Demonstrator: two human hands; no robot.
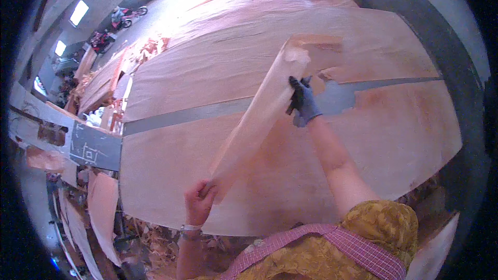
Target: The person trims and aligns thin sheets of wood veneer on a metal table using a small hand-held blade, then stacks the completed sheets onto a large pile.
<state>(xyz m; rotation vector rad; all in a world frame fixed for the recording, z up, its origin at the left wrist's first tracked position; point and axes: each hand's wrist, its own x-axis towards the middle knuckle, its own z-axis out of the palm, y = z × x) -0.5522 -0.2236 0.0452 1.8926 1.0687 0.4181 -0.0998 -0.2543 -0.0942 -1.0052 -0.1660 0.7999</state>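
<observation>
A long, narrow strip of thin wood veneer (259, 106) slants across the big sheets in front of me, its near end lifted. My left hand (199, 199), bare, pinches that near end. My right hand (303, 101), in a grey glove with black fingers, is at the strip's right edge toward the far end, fingers closed around the edge; its palm side is hidden. Beneath lie wide pale veneer sheets: a near sheet (171, 161) and a farther sheet (197, 72). A ragged, torn edge and a small loose scrap (317, 87) lie beside the right hand.
A grey band of surface (192, 115) shows between the sheets. At left is a dark board (96, 146) with chalk marks. Veneer scraps (155, 243) are heaped below the near edge, and curved offcuts (102, 212) stand to the left. Motorbikes (127, 16) are parked far left.
</observation>
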